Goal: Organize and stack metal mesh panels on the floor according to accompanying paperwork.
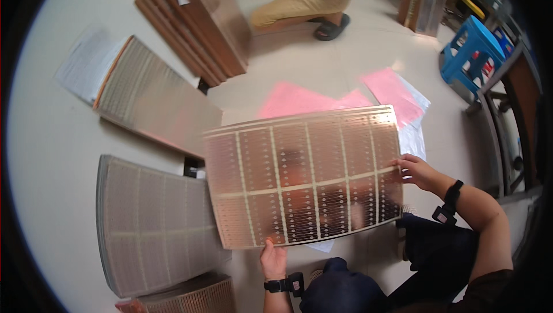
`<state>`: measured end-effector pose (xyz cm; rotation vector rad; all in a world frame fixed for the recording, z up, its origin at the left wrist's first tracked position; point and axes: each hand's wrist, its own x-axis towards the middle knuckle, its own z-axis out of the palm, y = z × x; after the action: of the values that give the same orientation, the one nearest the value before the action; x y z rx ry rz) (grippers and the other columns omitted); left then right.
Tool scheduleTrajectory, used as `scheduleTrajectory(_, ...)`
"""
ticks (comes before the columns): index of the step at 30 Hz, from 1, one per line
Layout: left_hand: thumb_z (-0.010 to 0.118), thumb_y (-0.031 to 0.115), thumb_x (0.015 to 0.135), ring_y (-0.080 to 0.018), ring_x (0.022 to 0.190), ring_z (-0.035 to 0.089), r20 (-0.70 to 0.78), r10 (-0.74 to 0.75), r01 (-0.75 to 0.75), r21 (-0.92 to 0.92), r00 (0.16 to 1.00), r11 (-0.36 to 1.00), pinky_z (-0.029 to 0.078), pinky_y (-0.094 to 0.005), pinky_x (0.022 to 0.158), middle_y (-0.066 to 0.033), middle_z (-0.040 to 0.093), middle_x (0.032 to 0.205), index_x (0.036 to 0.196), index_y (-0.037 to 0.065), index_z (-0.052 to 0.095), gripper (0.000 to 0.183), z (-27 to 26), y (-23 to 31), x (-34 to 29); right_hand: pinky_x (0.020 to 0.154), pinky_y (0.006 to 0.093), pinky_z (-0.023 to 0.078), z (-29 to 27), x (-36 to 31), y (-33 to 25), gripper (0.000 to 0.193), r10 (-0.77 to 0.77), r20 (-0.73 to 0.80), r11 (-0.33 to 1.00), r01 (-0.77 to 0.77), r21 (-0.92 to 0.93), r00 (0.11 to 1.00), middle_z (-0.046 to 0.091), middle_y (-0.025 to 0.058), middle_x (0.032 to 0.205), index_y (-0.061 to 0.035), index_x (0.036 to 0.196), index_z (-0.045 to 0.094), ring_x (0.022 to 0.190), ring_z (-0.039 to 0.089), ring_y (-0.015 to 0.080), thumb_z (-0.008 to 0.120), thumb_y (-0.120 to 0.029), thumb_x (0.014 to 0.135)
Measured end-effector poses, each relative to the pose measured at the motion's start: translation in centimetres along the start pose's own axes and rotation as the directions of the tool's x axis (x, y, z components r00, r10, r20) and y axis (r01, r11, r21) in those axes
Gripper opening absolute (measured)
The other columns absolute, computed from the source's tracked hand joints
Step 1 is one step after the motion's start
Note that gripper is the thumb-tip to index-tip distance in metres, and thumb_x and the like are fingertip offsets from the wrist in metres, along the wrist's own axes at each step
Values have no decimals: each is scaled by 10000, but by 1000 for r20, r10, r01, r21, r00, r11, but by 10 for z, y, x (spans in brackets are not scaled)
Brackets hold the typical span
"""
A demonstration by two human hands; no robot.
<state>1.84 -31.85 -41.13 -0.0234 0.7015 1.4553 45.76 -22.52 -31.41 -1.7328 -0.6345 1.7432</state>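
A large copper-coloured circuit board panel (331, 166), crossed by pale grid lines and rows of small dots, is held up over the floor, slightly tilted. My left hand (273, 260) grips its near edge, left of the middle, with the thumb on the face. At the panel's right edge my right hand (419, 172) pinches it, thumb and fingers on either side. The panel's shiny face shows dark and reddish reflections. Both wrists wear black bands. To the left, close to the panel's left edge, stands a stack of greyish panels (155, 226) with a similar grid.
More panel stacks (161, 100) lean along the left wall, with a taller brown stack (213, 19) behind. Pink sheets (296, 99) lie on the floor (345, 57). Another person (308, 5) crouches at the back. A blue stool (472, 54) and a metal-framed rack (495, 123) stand right.
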Motion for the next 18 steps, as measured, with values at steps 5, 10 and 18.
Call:
scheduleTrajectory(5, 524, 200, 918, -225, 1077, 532, -73, -24, 19, -71, 997, 997, 371, -418, 1000, -72, 613, 1079, 969, 69, 587, 155, -11, -10, -4, 784, 312, 488, 23, -23, -25, 373, -78, 128, 997, 78, 4, 989, 594, 79, 1066, -12, 1203, 492, 900, 598, 156, 503, -267, 932)
scheduleTrajectory(10, 509, 240, 929, -198, 973, 567, -172, 17, -38, -123, 985, 992, 398, -394, 952, -26, 632, 969, 992, 95, 581, 173, -31, -17, -23, 771, 288, 491, 57, -18, -46, 351, -135, 264, 987, 153, -47, 955, 624, 104, 1004, 35, 1115, 542, 862, 616, 150, 506, -261, 928)
scheduleTrajectory(18, 478, 218, 942, -146, 955, 567, -298, 134, -93, 148, 945, 985, 440, -332, 873, -50, 620, 965, 1038, 90, 580, 189, -14, 2, -71, 580, 294, 512, 177, -73, -62, 338, -53, 464, 912, 232, -339, 884, 596, 77, 756, 56, 936, 568, 648, 602, 162, 534, -278, 896)
